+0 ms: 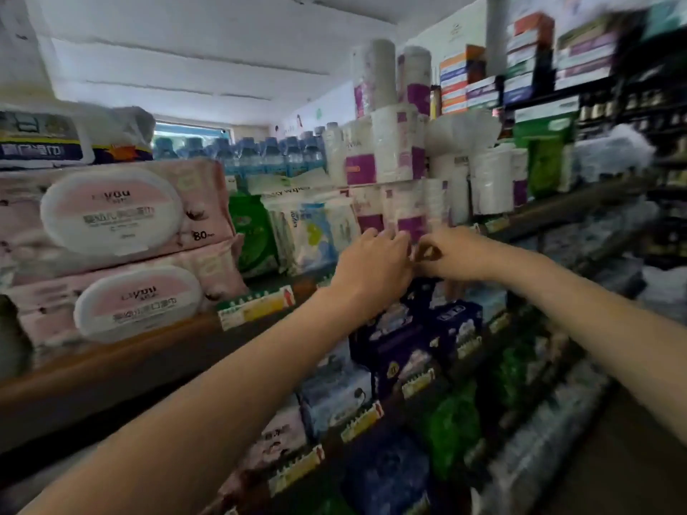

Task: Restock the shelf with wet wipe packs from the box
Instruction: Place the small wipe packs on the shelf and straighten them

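Pink plastic wet wipe packs with white oval flip lids [111, 217] lie stacked two high at the near left end of the wooden-edged shelf [122, 351], lids facing outward, presumably so a shopper can read the labels. Farther along the same shelf stand green soft packs [252, 232] and pale blue-and-white wipe packs [316, 232], upright and pressed side by side. Both arms reach toward the white-and-purple wrapped rolls [405, 213] beyond them. The left hand [371, 262] has its fingers bent forward against the foot of those rolls, while the right hand [446, 254] meets it from the right with fingers curled in; motion blur keeps me from saying whether either actually grips a pack or merely presses the goods. I judge that the hands are tidying or pushing stock to open a slot. No box shows here. Clear water bottles with blue caps [260, 154] stand far behind, dark blue packets [427, 328] fill the lower shelf, and yellow price tags [256, 306] line the shelf edges.
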